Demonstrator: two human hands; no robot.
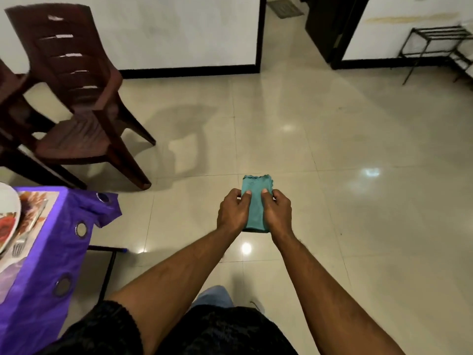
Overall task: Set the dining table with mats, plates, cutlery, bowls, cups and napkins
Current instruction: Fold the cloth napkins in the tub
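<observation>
Head view: tiled floor [332, 139], then brown chairs [84, 103] beside the purple-clothed table [46, 265] carrying a plate [9, 216] and fork [18, 248]. Left hand [234, 212] and right hand [277, 213] each grip the folded teal napkin [256, 201], thumbs on top, above the floor.

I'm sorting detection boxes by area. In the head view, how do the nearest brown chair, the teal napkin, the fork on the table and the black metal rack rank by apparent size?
1. brown chair
2. black metal rack, farther away and cut off by the frame edge
3. teal napkin, partly covered by both hands
4. fork
</observation>
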